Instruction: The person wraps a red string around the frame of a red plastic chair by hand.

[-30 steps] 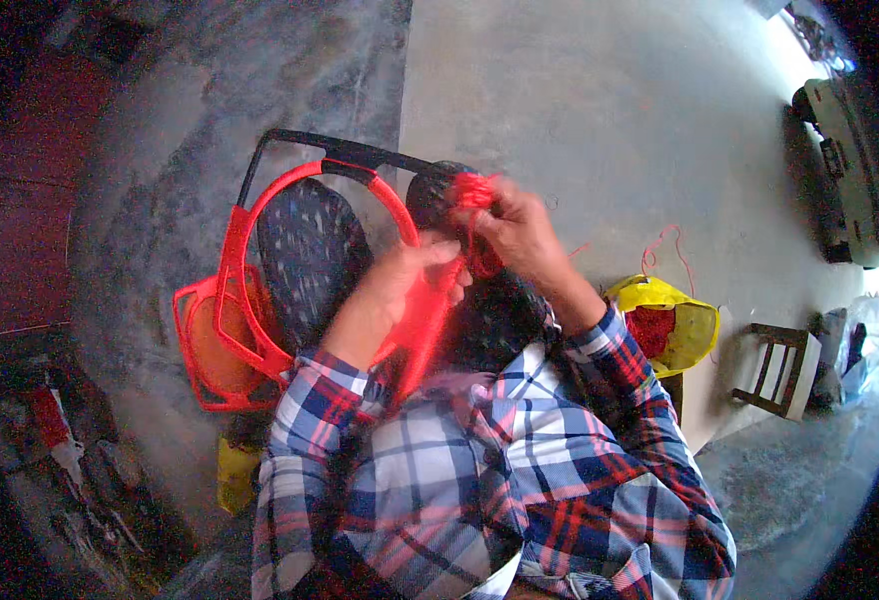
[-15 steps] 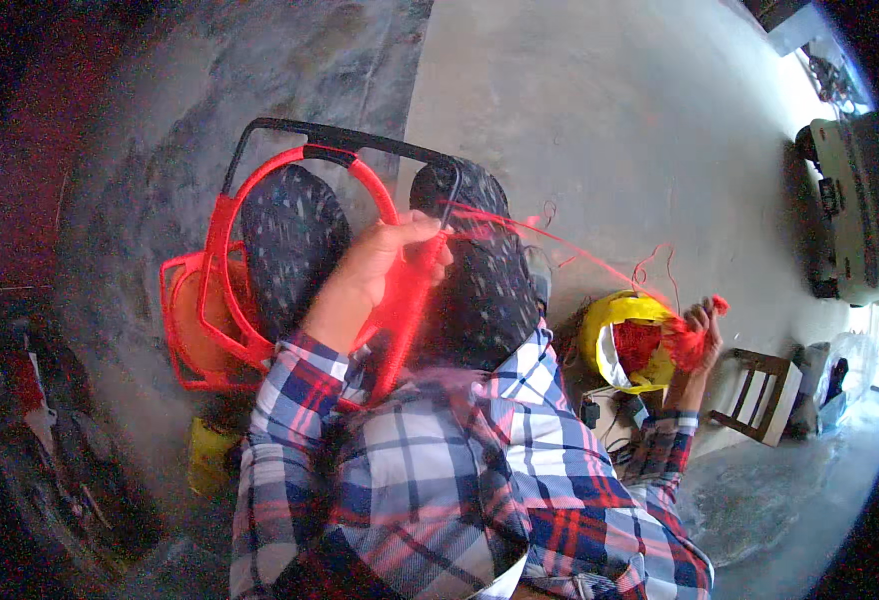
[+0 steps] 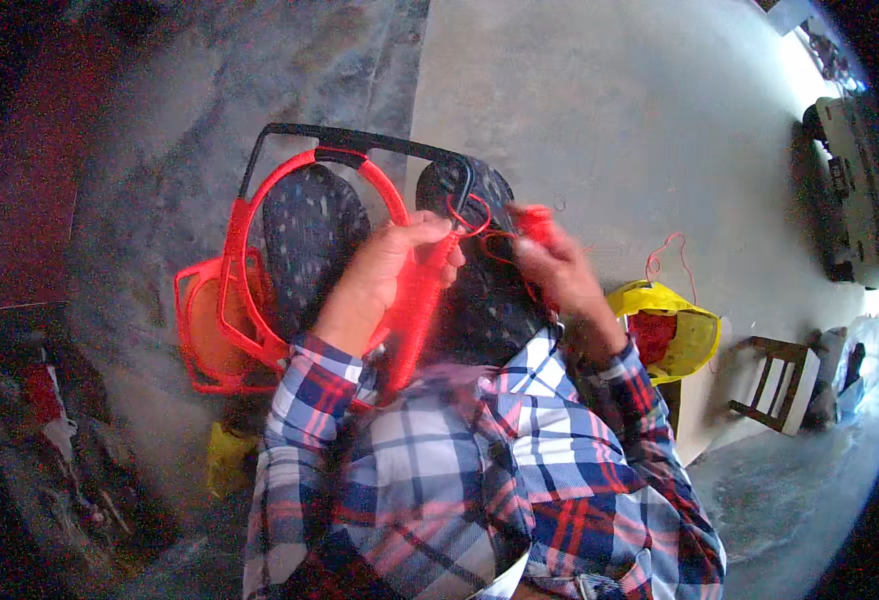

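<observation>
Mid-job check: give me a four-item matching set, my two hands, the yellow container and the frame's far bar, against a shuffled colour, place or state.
1. Left hand
2. Right hand
3. Yellow container
4. Frame's far bar

A. Black
B. Closed on a bundle of red cord
C. Gripping the frame's red side
D. At the person's right, with red material inside

Pairs: 1-C, 2-B, 3-D, 4-A
</observation>
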Demonstrator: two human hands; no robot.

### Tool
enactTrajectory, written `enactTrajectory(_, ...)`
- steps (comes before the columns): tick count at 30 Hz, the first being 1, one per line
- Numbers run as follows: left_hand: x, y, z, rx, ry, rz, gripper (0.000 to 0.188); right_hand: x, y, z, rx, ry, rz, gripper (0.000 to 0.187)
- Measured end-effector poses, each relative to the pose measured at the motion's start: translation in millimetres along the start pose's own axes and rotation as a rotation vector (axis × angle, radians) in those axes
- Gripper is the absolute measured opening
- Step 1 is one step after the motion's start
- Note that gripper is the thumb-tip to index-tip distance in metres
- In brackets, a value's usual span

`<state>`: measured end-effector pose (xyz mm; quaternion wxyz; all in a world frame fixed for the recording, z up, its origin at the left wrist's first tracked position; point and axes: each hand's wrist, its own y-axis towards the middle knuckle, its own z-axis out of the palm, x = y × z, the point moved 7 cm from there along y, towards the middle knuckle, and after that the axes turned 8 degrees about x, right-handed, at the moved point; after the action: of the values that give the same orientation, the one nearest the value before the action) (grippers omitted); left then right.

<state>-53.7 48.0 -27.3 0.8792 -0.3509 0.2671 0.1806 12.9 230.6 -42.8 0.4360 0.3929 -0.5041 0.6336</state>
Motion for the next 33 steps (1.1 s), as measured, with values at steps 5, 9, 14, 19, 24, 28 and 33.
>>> enactTrajectory(5,-1.2,-4.9,-2.1,-0.012,-0.011,0.022,0.021,14.8,-5.4,7.6,0.060,-0.374,0.019,0.017)
enactTrajectory(9,-0.7,-4.8,-1.6,-0.051,-0.117,0.011,0.024,-5.7,-50.9,3.6,0.158,-0.432,-0.053,0.017)
enactTrajectory(14,0.2,5.0,-8.2,-0.001,-0.164,-0.045,0.023,-30.3,-61.9,-9.9,0.122,-0.348,-0.050,0.012)
enactTrajectory(19,6.2,10.1,-6.0,0.043,-0.033,-0.023,0.018,-8.8,-18.8,-73.5,-0.270,-0.178,0.016,0.020)
enactTrajectory(24,-12.0,2.6,-35.9,-0.264,0.123,0.404,0.043,80.4,32.4,-36.3,-0.237,-0.428,-0.407,0.018)
enactTrajectory(28,-30.3,-9.7,-16.5,-0.291,0.167,0.666,0.053,100.7,58.4,55.3,0.070,-1.176,-0.602,0.027)
enactTrajectory(33,-20.7,0.3,-3.1,0.000,-0.113,0.423,0.044,101.2,51.9,21.3,-0.400,-0.932,-0.708,0.035)
